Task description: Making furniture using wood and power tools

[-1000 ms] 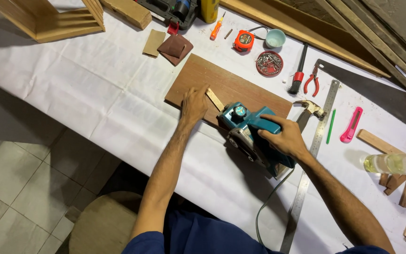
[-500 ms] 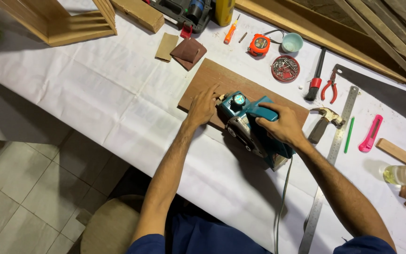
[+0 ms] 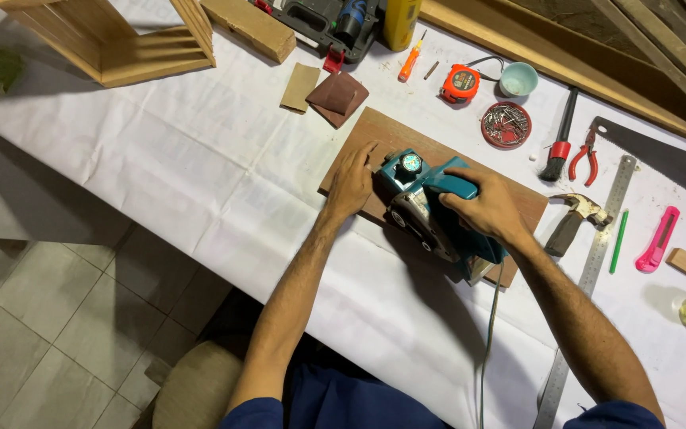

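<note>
— On the white-covered workbench, what does the person have in hand?

— The right hand is closed around the top handle of a teal electric hand planer, which sits on a flat rectangular brown wooden board. A grey power cord runs from the planer's rear toward the person and over the near edge of the bench.

— And the left hand?

— The left hand lies flat, fingers spread, pressing on the board just beside the planer's front end. It grips nothing.

— Where does the board lie?

— Near the middle of the bench, angled, with its far corner close to two pieces of brown sandpaper.

— What sits to the right?

— A wooden-handled claw hammer lies just beside the board's right end, then a long steel ruler, a green pencil and a pink utility knife. Farther back lie a black brush with a red band, red-handled pliers, a round red tin of nails, an orange tape measure and a small pale blue bowl.
</note>
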